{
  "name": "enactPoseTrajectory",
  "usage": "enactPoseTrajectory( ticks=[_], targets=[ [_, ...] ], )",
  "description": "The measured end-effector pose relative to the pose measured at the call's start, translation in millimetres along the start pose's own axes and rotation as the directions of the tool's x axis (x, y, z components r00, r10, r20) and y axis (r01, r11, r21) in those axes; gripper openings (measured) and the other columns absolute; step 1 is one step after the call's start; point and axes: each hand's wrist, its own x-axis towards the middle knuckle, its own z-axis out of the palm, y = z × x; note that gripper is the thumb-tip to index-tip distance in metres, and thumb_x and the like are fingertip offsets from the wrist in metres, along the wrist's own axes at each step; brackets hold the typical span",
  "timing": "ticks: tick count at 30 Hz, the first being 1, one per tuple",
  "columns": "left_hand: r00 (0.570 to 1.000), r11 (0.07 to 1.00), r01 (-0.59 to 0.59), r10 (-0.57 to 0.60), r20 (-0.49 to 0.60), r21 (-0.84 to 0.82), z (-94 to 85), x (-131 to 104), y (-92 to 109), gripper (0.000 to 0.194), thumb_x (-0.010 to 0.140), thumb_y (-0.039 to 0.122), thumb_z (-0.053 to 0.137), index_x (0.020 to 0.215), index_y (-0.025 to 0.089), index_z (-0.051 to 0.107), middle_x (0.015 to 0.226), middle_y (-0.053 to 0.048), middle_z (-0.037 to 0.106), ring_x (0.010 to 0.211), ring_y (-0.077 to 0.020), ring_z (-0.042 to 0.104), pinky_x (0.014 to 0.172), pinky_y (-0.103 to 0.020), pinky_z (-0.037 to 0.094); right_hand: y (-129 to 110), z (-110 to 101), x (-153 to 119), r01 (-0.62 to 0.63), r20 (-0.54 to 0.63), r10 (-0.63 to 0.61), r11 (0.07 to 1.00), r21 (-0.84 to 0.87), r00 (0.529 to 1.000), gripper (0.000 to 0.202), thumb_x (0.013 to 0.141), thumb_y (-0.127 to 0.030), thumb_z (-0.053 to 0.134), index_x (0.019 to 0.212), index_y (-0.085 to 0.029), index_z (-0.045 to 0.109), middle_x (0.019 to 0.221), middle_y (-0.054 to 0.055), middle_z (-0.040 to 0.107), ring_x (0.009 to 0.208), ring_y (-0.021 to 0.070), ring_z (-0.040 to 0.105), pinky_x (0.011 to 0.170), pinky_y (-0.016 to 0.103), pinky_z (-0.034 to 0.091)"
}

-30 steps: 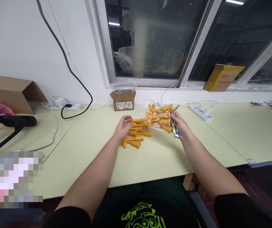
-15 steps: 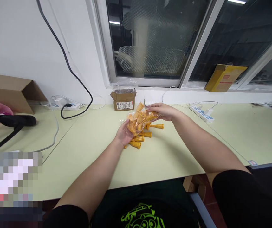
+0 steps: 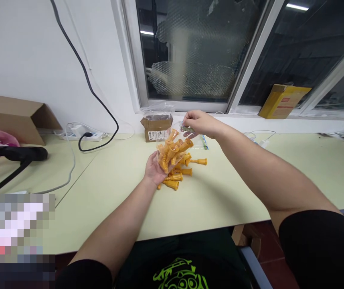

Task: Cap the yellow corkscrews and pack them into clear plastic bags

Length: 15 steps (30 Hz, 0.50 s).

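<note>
From far off I see the table (image 3: pixel 106 192). Over it is a clear bag (image 3: pixel 178 127) of yellow pieces (image 3: pixel 171 153). At seven o'clock, my half-curled left hand (image 3: pixel 154 170) holds it; at one, my nearly closed right hand (image 3: pixel 201 124) pinches its top. Loose pieces (image 3: pixel 186 171) lie at five, maybe touching it.

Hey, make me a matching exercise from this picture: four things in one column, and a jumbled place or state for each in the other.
1. Left hand
2. Right hand
3. Yellow carton
4. Black cable

A. Propped on the windowsill
B. Under the clear bag, supporting its filled part
C. Hanging along the wall
D. Pinching the bag's upper end

Pairs: 1-B, 2-D, 3-A, 4-C
</note>
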Motion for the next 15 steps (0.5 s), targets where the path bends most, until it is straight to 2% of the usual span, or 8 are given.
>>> enactPoseTrajectory(
  ticks=[3,6,11,15],
  targets=[
    [1.0,1.0,-0.004,0.005,-0.021,0.023,-1.1,-0.2,1.2,0.041,0.091,0.053,0.057,0.124,0.028,0.064,0.127,-0.005,0.074,0.127,-0.0269,0.065,0.097,-0.044,0.06,-14.9,7.2,-5.2,0.003,0.068,-0.01,0.994,0.11,0.998,0.022,0.081,-0.022,0.078,0.081,-0.021,0.056,0.077,0.001,0.068,0.066,0.0154,0.069,0.059,0.028,0.06],
    [1.0,1.0,0.0,0.0,0.004,-0.008,2.1,-2.1,3.2,0.045,0.092,0.056,0.057,0.125,0.027,0.065,0.127,-0.005,0.074,0.124,-0.0269,0.067,0.096,-0.042,0.061,-28.5,11.0,-9.9,0.035,0.101,-0.057,0.977,0.209,0.993,0.022,0.082,-0.022,0.077,0.083,-0.021,0.055,0.078,0.001,0.067,0.069,0.0165,0.072,0.062,0.029,0.06],
    [0.999,0.992,0.038,-0.039,-0.009,-0.12,6.5,-2.1,6.5,0.053,0.095,0.062,0.053,0.129,0.023,0.066,0.129,-0.007,0.073,0.125,-0.0323,0.066,0.096,-0.046,0.061,-40.2,10.0,-17.5,0.043,0.187,-0.097,0.961,0.273,0.977,0.028,0.077,-0.015,0.079,0.084,-0.021,0.053,0.071,-0.002,0.064,0.073,0.0172,0.072,0.062,0.027,0.059],
    [0.997,0.995,0.034,-0.04,-0.071,-0.092,5.6,2.8,6.6,0.055,0.092,0.065,0.059,0.124,0.021,0.068,0.132,-0.012,0.071,0.126,-0.0383,0.064,0.091,-0.049,0.062,-38.2,5.3,-20.4,0.012,0.164,-0.067,0.949,0.314,0.984,0.036,0.073,-0.01,0.082,0.087,-0.022,0.051,0.07,-0.005,0.063,0.067,0.0145,0.069,0.062,0.027,0.058]
  ],
)
